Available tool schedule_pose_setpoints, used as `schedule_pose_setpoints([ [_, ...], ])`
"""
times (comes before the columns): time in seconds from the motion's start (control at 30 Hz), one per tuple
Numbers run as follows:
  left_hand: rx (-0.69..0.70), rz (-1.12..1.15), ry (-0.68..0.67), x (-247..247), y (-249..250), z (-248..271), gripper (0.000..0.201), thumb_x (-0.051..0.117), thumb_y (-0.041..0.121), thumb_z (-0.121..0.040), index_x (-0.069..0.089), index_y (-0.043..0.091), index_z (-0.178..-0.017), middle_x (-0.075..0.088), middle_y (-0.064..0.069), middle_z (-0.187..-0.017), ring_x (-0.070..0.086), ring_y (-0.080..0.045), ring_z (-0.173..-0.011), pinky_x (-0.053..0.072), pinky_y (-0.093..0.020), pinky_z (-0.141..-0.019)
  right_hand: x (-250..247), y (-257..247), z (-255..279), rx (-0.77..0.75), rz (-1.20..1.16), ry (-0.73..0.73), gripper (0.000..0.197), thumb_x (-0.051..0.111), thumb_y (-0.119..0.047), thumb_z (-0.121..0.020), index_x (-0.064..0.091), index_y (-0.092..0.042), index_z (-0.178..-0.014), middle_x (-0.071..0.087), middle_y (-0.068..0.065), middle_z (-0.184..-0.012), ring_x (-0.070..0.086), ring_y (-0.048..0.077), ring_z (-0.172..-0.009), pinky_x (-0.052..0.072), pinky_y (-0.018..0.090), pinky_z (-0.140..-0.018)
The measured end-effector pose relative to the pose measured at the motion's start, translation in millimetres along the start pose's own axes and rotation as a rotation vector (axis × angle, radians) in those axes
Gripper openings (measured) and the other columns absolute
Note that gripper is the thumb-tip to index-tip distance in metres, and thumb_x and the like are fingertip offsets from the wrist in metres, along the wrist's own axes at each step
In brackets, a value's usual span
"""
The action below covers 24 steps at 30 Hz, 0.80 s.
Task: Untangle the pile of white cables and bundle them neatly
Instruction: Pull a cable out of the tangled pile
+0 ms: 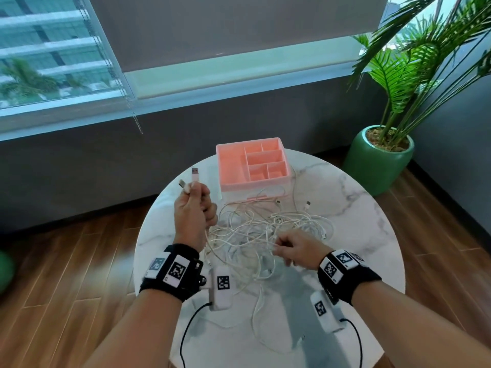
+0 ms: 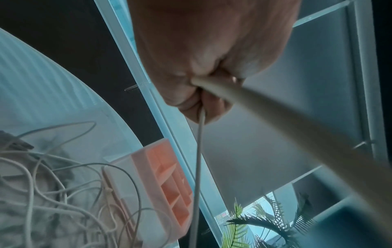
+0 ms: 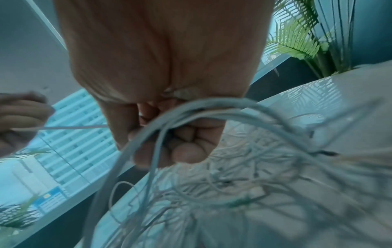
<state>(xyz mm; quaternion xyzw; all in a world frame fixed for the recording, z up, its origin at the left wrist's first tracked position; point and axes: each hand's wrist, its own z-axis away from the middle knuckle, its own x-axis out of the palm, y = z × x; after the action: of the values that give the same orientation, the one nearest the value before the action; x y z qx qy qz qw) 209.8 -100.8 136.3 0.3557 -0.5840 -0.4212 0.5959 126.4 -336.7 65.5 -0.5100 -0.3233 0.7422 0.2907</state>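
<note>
A tangled pile of white cables (image 1: 265, 232) lies in the middle of the round marble table (image 1: 345, 187). My left hand (image 1: 192, 205) is raised over the pile's left side and grips cable ends; two USB plugs (image 1: 195, 173) stick up above its fist. In the left wrist view the cables (image 2: 199, 142) run down out of the curled left hand (image 2: 203, 80). My right hand (image 1: 295, 249) sits at the pile's near right edge, fingers curled round several strands (image 3: 180, 120); the right hand (image 3: 176, 144) shows them looped across its palm.
A pink divided organizer box (image 1: 252, 163) stands at the table's far side, touching the cables. A potted palm in a green pot (image 1: 380, 158) is on the floor to the right. A window and grey wall lie beyond; wooden floor surrounds the table.
</note>
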Motion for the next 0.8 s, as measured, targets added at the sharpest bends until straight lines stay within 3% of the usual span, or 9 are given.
schedule_pose_setpoints([
  [0.17,0.060,0.017,0.061,-20,9,-9,0.039,0.039,0.030,-0.111,0.050,0.019,-0.075,0.027,0.004,-0.060,0.020,-0.007,-0.042,0.019,-0.015,-0.041,-11,38,8,0.109,0.120,0.098,0.022,0.065,-0.015,-0.092,0.063,-0.015,-0.070,0.063,-0.006,-0.062,0.056,0.002,-0.057,0.041,0.019,-0.061],
  [0.3,0.121,0.055,0.141,-31,22,-17,0.038,0.039,0.029,-0.111,0.050,0.020,-0.075,0.027,0.004,-0.060,0.019,-0.007,-0.042,0.018,-0.016,-0.042,-25,57,16,0.180,0.164,0.263,0.011,0.065,-0.012,-0.089,0.070,-0.019,-0.081,0.069,-0.006,-0.079,0.064,0.012,-0.076,0.048,0.026,-0.073],
  [0.4,0.194,0.127,0.271,-48,46,-30,0.039,0.038,0.028,-0.109,0.048,0.022,-0.072,0.027,0.005,-0.058,0.018,-0.009,-0.043,0.014,-0.017,-0.044,-42,77,30,0.252,0.135,0.376,0.029,0.060,0.000,-0.083,0.074,-0.026,-0.082,0.072,-0.010,-0.086,0.067,0.010,-0.083,0.051,0.026,-0.078],
  [0.53,0.217,0.191,0.303,-59,65,-42,0.040,0.036,0.031,-0.109,0.048,0.023,-0.072,0.025,0.003,-0.060,0.015,-0.011,-0.046,0.013,-0.020,-0.045,-58,94,42,0.397,0.243,0.310,0.036,0.059,0.001,-0.080,0.067,-0.030,-0.063,0.071,-0.009,-0.076,0.067,0.017,-0.080,0.048,0.026,-0.072],
  [0.63,0.170,0.184,0.242,-40,56,-41,0.040,0.036,0.032,-0.109,0.048,0.023,-0.072,0.025,0.004,-0.059,0.016,-0.010,-0.046,0.014,-0.018,-0.043,-52,72,36,0.477,0.409,0.223,0.027,0.054,-0.006,-0.084,0.063,-0.027,-0.071,0.062,-0.001,-0.092,0.062,0.025,-0.097,0.048,0.028,-0.083],
  [0.7,0.139,0.202,0.205,-24,50,-39,0.040,0.035,0.031,-0.110,0.048,0.023,-0.073,0.026,0.005,-0.059,0.017,-0.008,-0.045,0.015,-0.016,-0.042,-43,44,26,0.416,0.584,0.239,0.018,0.053,-0.012,-0.087,0.057,-0.028,-0.080,0.050,0.002,-0.101,0.052,0.029,-0.105,0.049,0.038,-0.090],
  [0.8,0.118,0.226,0.164,-6,45,-34,0.041,0.034,0.030,-0.111,0.049,0.022,-0.074,0.027,0.004,-0.060,0.018,-0.008,-0.045,0.018,-0.016,-0.040,-21,5,10,0.025,0.503,0.312,0.015,0.056,-0.015,-0.084,0.058,-0.027,-0.093,0.052,-0.004,-0.105,0.053,0.020,-0.102,0.050,0.038,-0.090],
])
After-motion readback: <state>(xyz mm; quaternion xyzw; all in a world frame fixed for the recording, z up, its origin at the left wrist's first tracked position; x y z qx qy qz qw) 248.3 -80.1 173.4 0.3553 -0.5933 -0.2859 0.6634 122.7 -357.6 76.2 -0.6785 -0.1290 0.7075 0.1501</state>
